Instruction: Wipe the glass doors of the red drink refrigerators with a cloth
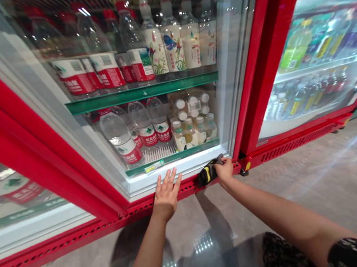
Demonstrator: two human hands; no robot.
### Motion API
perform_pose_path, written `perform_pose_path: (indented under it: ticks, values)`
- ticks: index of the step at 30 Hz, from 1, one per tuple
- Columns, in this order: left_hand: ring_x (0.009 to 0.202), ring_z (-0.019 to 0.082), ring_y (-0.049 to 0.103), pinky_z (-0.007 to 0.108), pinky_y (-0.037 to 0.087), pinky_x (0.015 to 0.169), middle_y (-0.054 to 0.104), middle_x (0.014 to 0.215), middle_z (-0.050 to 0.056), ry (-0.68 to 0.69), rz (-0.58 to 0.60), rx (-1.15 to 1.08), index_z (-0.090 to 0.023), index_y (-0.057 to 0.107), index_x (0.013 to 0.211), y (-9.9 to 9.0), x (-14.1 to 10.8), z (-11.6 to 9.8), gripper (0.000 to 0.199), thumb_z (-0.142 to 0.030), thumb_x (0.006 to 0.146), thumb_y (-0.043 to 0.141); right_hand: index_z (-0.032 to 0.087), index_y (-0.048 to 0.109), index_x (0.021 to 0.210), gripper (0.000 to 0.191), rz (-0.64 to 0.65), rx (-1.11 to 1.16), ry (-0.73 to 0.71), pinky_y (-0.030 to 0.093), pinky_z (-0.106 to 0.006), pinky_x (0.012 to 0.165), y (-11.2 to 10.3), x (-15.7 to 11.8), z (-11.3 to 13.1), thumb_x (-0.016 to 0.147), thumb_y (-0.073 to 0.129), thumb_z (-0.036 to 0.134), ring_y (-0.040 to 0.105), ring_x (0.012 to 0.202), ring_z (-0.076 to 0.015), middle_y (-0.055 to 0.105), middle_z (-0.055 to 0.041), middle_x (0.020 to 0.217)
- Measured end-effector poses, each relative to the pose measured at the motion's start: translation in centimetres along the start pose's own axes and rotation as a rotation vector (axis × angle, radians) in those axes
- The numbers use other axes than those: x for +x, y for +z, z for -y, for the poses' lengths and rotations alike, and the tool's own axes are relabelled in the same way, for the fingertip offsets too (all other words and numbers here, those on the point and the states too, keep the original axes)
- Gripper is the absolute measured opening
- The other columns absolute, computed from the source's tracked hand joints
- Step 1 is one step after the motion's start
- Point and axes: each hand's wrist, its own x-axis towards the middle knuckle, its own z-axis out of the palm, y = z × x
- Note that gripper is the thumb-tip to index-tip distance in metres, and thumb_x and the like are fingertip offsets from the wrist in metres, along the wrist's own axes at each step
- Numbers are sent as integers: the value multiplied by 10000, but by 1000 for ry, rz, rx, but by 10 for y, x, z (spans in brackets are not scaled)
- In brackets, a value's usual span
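Note:
My left hand (166,194) is open, its fingers spread, at the lower frame of a drinks fridge. Between my right hand's fingers (224,170) is a bundled black cloth with a yellow stripe (208,173), lying along the same bottom edge near the right corner. The white inner sill (187,165) runs just behind both hands. Above them, through the glass, large water bottles with red and white labels (148,134) stand on the lowest shelf. Beside these is a stack of small white-capped bottles (194,128). Fingertips of my right hand are partly hidden by the cloth.
Red fridge frames (253,106) border this section on both sides. A second fridge with green and purple drinks (315,47) stands to the right, and another door (12,190) is at the left. Shiny grey floor (298,186) lies below. A green shelf edge (143,92) crosses the cabinet.

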Motion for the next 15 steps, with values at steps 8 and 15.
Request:
perform_pose_path:
  ticks: [8, 15]
  values:
    - [1565, 281, 150, 529, 128, 1277, 235, 1674, 97, -65, 37, 40, -227, 332, 1582, -9, -20, 10, 781, -124, 839, 549, 204, 589, 1185, 403, -19, 5, -115, 460, -430, 900, 5, -17, 42, 790, 512, 185, 519, 1071, -303, 529, -136, 1148]
    - [1572, 291, 104, 528, 99, 1277, 229, 1675, 114, -117, 53, 54, -189, 328, 1583, -7, -39, 14, 781, -141, 838, 559, 275, 738, 960, 351, 331, -151, -632, 429, -337, 775, -30, -17, 27, 775, 556, 39, 518, 881, -216, 614, -52, 985]
